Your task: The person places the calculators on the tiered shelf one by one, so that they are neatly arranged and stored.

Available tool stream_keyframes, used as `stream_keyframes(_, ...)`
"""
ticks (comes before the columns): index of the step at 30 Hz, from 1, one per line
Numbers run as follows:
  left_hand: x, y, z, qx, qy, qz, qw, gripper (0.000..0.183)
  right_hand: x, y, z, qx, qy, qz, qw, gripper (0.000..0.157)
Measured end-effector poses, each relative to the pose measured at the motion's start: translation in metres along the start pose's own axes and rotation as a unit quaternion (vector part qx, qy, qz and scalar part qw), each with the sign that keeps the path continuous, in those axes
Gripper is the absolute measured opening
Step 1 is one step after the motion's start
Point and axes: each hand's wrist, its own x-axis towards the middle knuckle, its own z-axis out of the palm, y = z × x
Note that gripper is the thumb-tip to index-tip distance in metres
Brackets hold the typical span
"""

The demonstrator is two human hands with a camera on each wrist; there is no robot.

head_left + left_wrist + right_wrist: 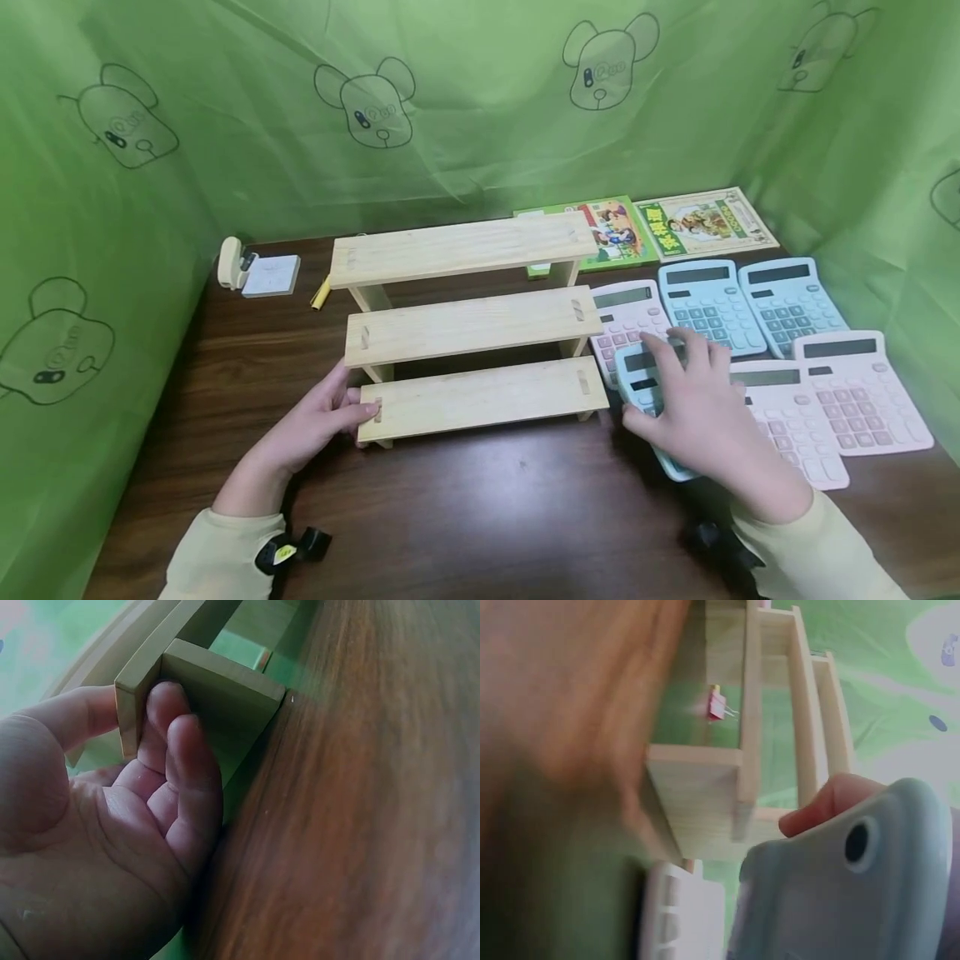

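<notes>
A three-tier wooden step shelf (476,325) stands on the dark table. My left hand (318,417) grips the left end of its lowest board, thumb on top and fingers curled underneath, as the left wrist view (112,802) shows. On the shelf's right, my right hand (697,408) holds a blue calculator (642,364) from above. Its underside with a dark round foot (840,877) faces the right wrist camera, tilted, and the thumb lies along its edge. The palm hides much of its keypad in the head view.
Around the right hand lie pink calculators (862,396) and two more blue ones (708,304). Two picture books (705,225) lie behind them. At the back left are a notepad (272,277), a cream-coloured object (230,262) and a yellow pen (321,294). Green curtains (480,100) surround the table.
</notes>
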Motion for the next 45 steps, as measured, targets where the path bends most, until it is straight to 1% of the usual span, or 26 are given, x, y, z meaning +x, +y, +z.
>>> stream_keyframes(4, -0.002, 0.0, 0.0, -0.019, -0.004, -0.003, 0.9998, 0.082, 0.011, -0.003, -0.013, 0.014, 0.053, -0.009, 0.998, 0.094)
stream_keyframes(8, -0.002, 0.001, 0.001, -0.029, -0.006, 0.003, 0.9996, 0.082, 0.025, -0.009, -0.026, 0.036, 0.107, -0.024, 0.993, 0.093)
stream_keyframes(12, -0.001, 0.001, 0.001, -0.03, -0.009, 0.008, 0.9995, 0.083, 0.038, -0.019, -0.036, 0.066, 0.144, -0.047, 0.986, 0.089)
stream_keyframes(16, 0.0, 0.002, 0.0, -0.025, -0.008, 0.01, 0.9996, 0.083, 0.049, -0.032, -0.04, 0.085, 0.17, -0.07, 0.979, 0.084)
stream_keyframes(19, 0.001, 0.003, -0.001, -0.025, -0.012, 0.012, 0.9995, 0.082, 0.054, -0.04, -0.041, 0.091, 0.185, -0.078, 0.975, 0.084)
stream_keyframes(23, 0.001, 0.003, -0.002, -0.028, -0.011, 0.008, 0.9995, 0.082, 0.06, -0.044, -0.043, 0.09, 0.204, -0.089, 0.971, 0.083)
stream_keyframes(30, 0.002, 0.002, 0.001, -0.02, -0.005, 0.0, 0.9998, 0.083, 0.071, -0.048, -0.048, 0.099, 0.22, -0.092, 0.966, 0.081)
stream_keyframes(36, 0.005, 0.003, 0.005, -0.028, -0.007, 0.008, 0.9996, 0.083, 0.081, -0.051, -0.051, 0.106, 0.252, -0.109, 0.956, 0.076)
stream_keyframes(41, 0.002, 0.004, 0.005, -0.027, 0.001, 0.002, 0.9996, 0.082, 0.089, -0.058, -0.053, 0.124, 0.244, -0.11, 0.955, 0.073)
stream_keyframes(45, 0.0, 0.005, 0.005, -0.024, 0.001, -0.001, 0.9997, 0.081, 0.096, -0.067, -0.053, 0.126, 0.246, -0.122, 0.953, 0.071)
